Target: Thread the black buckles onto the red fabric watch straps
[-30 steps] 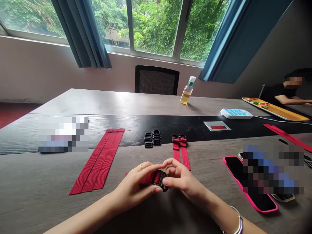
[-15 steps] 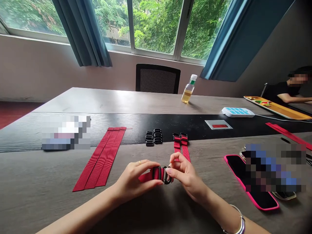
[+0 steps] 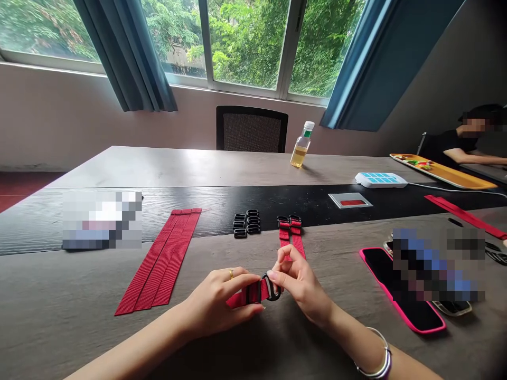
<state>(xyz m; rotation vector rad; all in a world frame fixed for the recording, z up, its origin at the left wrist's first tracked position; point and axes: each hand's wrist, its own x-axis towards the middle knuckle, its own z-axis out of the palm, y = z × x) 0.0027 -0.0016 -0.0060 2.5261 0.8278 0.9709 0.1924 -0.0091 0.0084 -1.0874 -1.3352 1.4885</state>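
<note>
On the tabletop (image 3: 170, 169), three straps (image 3: 158, 264) lie left of centre, buckles (image 3: 252, 220) mid-frame, a phone (image 3: 400, 287) lower right, a bottle (image 3: 301, 148) farther back.

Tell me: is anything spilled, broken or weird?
Nothing visible looks spilled or broken. The capped bottle seems to lean, but that may be the wide camera view. The three red webbing straps at left lie flat, side by side; the black buckles sit in two columns.

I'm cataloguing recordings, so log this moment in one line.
left hand: holding red strap | right hand: touching black ring | table: flat straps, loose buckles
</note>
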